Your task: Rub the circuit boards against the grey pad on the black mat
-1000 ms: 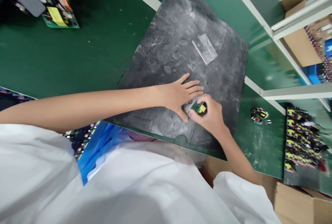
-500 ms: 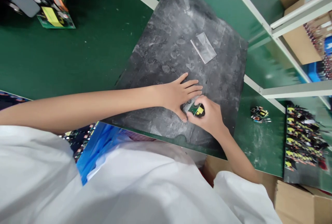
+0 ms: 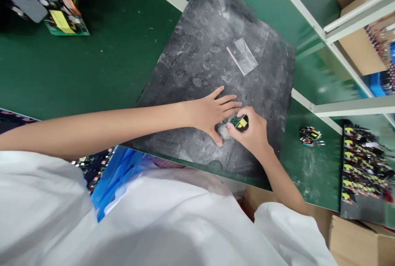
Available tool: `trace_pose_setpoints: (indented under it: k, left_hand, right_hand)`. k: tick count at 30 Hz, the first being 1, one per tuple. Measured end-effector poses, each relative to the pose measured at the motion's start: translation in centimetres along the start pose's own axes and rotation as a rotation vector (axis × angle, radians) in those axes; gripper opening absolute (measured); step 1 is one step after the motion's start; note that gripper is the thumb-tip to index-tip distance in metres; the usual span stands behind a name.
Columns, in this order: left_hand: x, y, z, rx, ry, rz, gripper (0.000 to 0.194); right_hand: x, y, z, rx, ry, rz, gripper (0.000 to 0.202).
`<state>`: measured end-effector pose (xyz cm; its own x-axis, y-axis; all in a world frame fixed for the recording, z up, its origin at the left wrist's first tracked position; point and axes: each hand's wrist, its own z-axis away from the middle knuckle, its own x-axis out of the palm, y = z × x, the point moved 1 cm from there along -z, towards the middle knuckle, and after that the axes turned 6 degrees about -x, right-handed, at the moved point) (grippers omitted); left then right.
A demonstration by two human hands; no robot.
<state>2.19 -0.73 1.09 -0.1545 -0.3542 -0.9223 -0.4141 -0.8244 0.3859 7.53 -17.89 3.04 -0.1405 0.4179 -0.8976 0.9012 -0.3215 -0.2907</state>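
A green workbench (image 3: 108, 72) framed by white metal bars (image 3: 358, 106) carries a scuffed dark mat (image 3: 197, 62), laid askew and reaching the bench's near edge. Over it, a person in a white garment (image 3: 173, 216) works with both bare hands. The right hand (image 3: 251, 131) grips a small circuit board (image 3: 240, 123) with a yellow patch, thumb and fingers closed about its sides, above the mat's near half and closer to its right edge than to its left; whether the board touches the mat cannot be told. Just beside it, the left hand (image 3: 212, 114) lies palm down on the mat, fingers spread, grasping nothing. A pale, translucent patch between the hands is too indistinct to name. Toward the mat's far edge lies a clear plastic piece (image 3: 242, 57), well apart from the hands. Beyond the mat's right edge, a small cluster of parts (image 3: 310, 136) sits on the bench, with rows of yellow-marked components (image 3: 364, 161) farther right. Larger circuit boards (image 3: 63, 19) crowd the bench's far left corner. Blue plastic (image 3: 119, 177) shows below the near edge; a cardboard box (image 3: 352, 237) stands at lower right.
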Motion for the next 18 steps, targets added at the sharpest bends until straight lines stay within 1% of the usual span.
trace_pose_setpoints:
  k: [2, 4, 9, 14, 16, 18]
  left_hand:
    - [0.02, -0.01, 0.02, 0.002, 0.021, 0.016, 0.103]
    - [0.04, -0.02, 0.02, 0.000, 0.028, 0.020, 0.102]
    - [0.12, -0.07, -0.02, -0.007, -0.001, -0.007, 0.102]
    - [0.19, -0.12, -0.01, 0.005, 0.029, 0.009, 0.103]
    - [0.12, -0.09, -0.02, -0.003, 0.017, 0.011, 0.103]
    - [0.03, -0.05, -0.05, -0.013, -0.011, 0.005, 0.102]
  right_hand:
    - [-0.01, -0.35, 0.16, -0.041, -0.057, -0.035, 0.023]
    - [-0.03, -0.53, 0.29, -0.065, -0.084, -0.052, 0.024]
    - [-0.14, -0.17, 0.15, -0.005, -0.004, 0.033, 0.023]
    - [-0.11, -0.57, 0.38, -0.075, -0.097, -0.055, 0.025]
    - [-0.08, -0.37, 0.29, -0.058, -0.079, -0.040, 0.024]
    - [-0.06, -0.10, 0.13, -0.010, -0.023, -0.005, 0.024]
